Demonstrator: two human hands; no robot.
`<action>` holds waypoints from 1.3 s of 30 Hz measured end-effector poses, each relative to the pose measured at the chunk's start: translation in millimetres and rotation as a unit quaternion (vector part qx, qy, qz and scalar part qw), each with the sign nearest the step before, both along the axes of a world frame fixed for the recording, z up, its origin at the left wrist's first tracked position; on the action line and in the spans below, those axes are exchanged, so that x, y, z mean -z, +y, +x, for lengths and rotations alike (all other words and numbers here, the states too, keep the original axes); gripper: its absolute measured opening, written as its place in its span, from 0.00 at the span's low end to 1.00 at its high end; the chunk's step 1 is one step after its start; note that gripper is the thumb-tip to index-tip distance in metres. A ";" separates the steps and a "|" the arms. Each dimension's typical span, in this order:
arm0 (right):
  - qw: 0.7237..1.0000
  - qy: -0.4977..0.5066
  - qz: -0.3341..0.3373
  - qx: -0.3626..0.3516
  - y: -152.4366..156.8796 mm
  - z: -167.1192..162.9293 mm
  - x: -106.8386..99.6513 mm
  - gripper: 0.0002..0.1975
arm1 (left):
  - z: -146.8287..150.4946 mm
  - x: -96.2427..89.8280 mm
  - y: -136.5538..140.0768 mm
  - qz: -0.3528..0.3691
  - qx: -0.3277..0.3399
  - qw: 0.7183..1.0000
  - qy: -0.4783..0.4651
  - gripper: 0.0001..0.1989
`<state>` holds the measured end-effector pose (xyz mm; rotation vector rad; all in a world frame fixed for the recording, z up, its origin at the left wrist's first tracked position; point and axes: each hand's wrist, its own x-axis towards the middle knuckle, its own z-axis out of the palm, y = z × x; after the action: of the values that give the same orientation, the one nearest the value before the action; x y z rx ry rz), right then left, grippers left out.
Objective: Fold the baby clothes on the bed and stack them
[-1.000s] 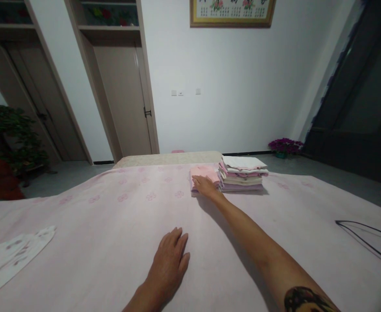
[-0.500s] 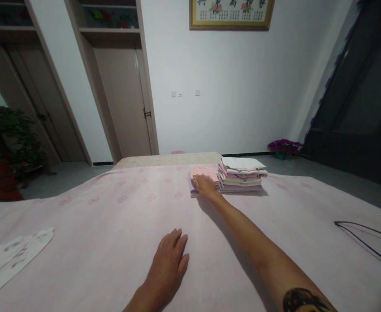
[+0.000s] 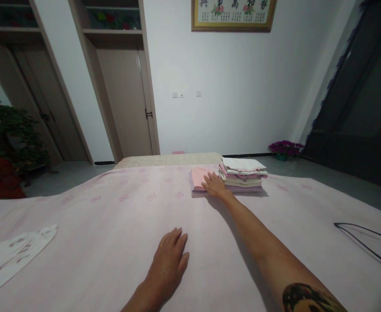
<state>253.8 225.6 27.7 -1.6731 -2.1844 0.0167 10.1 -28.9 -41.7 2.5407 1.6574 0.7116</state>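
Observation:
Fingers spread, my right hand [image 3: 214, 185] rests at the right side of a low pile of folded pink and purple cloth [image 3: 198, 177]. Close beside it on the right stands a taller stack of folded cloths [image 3: 242, 175], white on top with pink, cream and purple layers below. The hand partly covers the gap between the two piles. My left hand [image 3: 168, 262] lies palm down and open on the pale pink flowered sheet [image 3: 112, 242], nearer to me, with nothing in it.
At the left edge lies a white cloth with reddish marks [image 3: 17, 255]. A thin dark wire loop [image 3: 356, 236] lies on the right. Beyond the covered surface are a beige edge [image 3: 167, 160], a door [image 3: 125, 99] and purple flowers [image 3: 286, 148].
My right hand has slid to the right across the pink cloth, towards the taller stack. My left hand has stayed in place.

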 end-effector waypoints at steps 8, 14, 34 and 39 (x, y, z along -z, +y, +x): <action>0.997 0.018 0.074 -0.028 -50.1 -10.5 -2.6 0.23 | 0.4 -6.1 -2.6 -0.002 0.003 1.000 -0.018 0.22; 0.994 0.008 0.059 -0.092 -129.3 -5.2 47.2 0.27 | -2.0 -6.1 -4.2 0.006 0.007 1.000 -0.030 0.22; 0.996 -0.062 0.013 -0.057 -172.4 21.8 80.2 0.26 | -292.9 -43.4 -15.1 -0.030 -0.493 0.862 0.113 0.20; 0.996 -0.078 0.005 -0.049 -175.6 19.7 75.7 0.26 | -368.3 -28.5 -44.6 -0.084 -0.567 0.816 0.078 0.14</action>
<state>273.5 49.9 -48.0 -1.6094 -2.3745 -0.1007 -358.2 -73.5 -13.2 1.2713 3.0597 0.2863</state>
